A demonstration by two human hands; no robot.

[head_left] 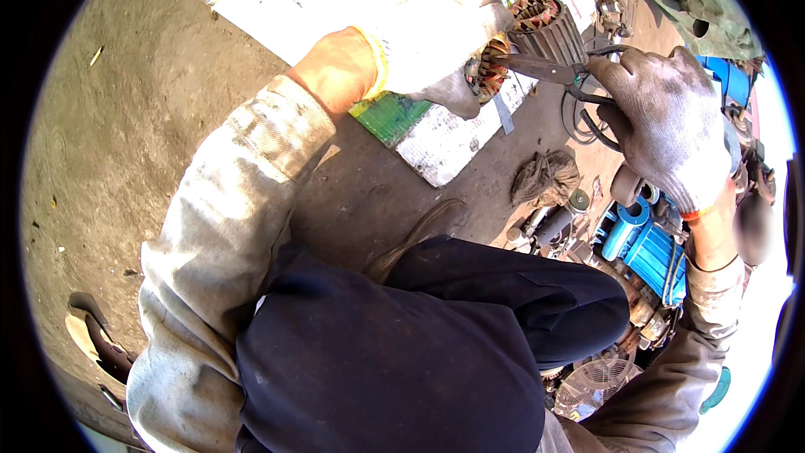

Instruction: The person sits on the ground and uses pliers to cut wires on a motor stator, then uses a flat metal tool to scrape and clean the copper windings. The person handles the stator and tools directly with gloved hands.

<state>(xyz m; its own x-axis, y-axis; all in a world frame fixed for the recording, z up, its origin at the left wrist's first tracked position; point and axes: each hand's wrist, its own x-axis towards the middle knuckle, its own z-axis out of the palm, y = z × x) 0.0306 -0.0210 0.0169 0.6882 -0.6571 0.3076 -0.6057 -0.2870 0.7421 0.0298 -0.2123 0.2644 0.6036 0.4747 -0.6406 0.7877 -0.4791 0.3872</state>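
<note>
My left hand (436, 50), in a white work glove, is closed around a motor stator (488, 71) with red and copper windings at its end. My right hand (650, 109), in a stained white glove, grips black-handled shears (549, 69), whose blades reach into that stator's windings. Just behind stands a second, ribbed grey stator (553, 38) with similar windings. Both are over a white, green-printed board (444, 151), and a grey strip (505, 117) hangs below the held stator.
Dirty concrete floor (126, 143) surrounds the board. At right lie loops of cable (574, 124), a dark rag (545, 176), blue pump bodies (650, 256), assorted metal parts and a wire fan guard (597, 387). A green tarp (713, 8) is at upper right. My knee (570, 302) is below.
</note>
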